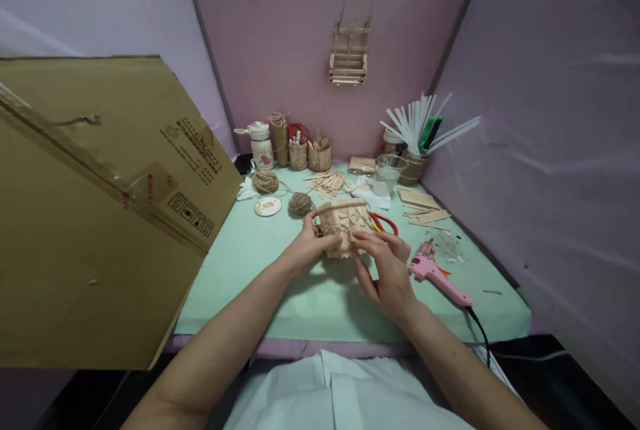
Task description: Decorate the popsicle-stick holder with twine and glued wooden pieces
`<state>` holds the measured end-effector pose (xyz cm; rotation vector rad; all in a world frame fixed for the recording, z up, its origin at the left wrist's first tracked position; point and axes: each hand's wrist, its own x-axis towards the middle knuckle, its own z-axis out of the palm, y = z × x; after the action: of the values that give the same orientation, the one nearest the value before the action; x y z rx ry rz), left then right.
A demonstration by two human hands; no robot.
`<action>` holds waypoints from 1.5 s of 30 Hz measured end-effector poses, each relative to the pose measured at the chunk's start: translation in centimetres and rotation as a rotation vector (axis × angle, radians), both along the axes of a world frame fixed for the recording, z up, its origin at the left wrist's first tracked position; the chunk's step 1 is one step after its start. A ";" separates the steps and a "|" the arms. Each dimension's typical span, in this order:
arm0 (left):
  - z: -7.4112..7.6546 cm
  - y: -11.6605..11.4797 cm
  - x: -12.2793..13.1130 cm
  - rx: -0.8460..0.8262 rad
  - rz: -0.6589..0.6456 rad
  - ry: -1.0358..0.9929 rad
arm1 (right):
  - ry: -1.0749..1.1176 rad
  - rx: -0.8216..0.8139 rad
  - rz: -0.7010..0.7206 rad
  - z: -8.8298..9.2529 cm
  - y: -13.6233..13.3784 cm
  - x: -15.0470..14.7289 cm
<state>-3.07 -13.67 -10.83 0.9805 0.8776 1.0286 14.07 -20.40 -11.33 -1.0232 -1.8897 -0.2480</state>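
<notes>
A small pot made of wooden craft sticks [345, 217], with a twine band round its rim and wooden petal shapes on its side, is held above the table, slightly tilted. My left hand [311, 243] grips it from the left, thumb across the front and the other fingers partly hidden behind. On the right, my right hand [387, 273] has its fingertips at the pot's front, thumb and fingers apart. Behind that hand lie scissors with red and yellow handles [385, 222]. A pink glue gun [440, 277] rests to the right, its nozzle end near scraps.
A large cardboard box [100, 217] stands at the left edge. Twine balls [265, 181], loose craft sticks [327, 182], a clear plastic cup [391, 170] and a holder of white glue sticks [414, 167] line the back. A black cord [480, 327] trails off the front right.
</notes>
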 end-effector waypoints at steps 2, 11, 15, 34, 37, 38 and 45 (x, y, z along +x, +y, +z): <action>-0.2 0.1 0.0 0.005 -0.003 0.001 | -0.012 -0.012 -0.013 0.0 0.0 -0.1; -0.2 0.2 0.0 0.009 -0.010 -0.013 | -0.073 0.048 -0.036 -0.1 0.0 0.1; -0.2 0.2 0.0 0.014 -0.009 -0.008 | -0.079 0.034 -0.029 -0.2 -0.1 -0.1; 1.0 0.0 0.1 0.095 -0.083 0.120 | -0.355 -0.384 0.231 3.3 5.8 4.7; 1.0 0.3 -0.7 0.174 -0.031 0.337 | -0.291 -0.378 0.226 2.7 5.9 5.0; 1.2 0.3 -1.1 0.228 0.001 0.467 | -0.278 -0.372 0.218 2.6 6.0 5.2; 4.0 -1.3 -2.7 0.709 0.395 1.341 | -0.226 -0.312 0.152 2.6 6.3 6.2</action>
<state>-5.81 -14.98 -6.82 2.2622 1.9015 0.9437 20.25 -14.06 -8.74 -1.0839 -2.2502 0.0235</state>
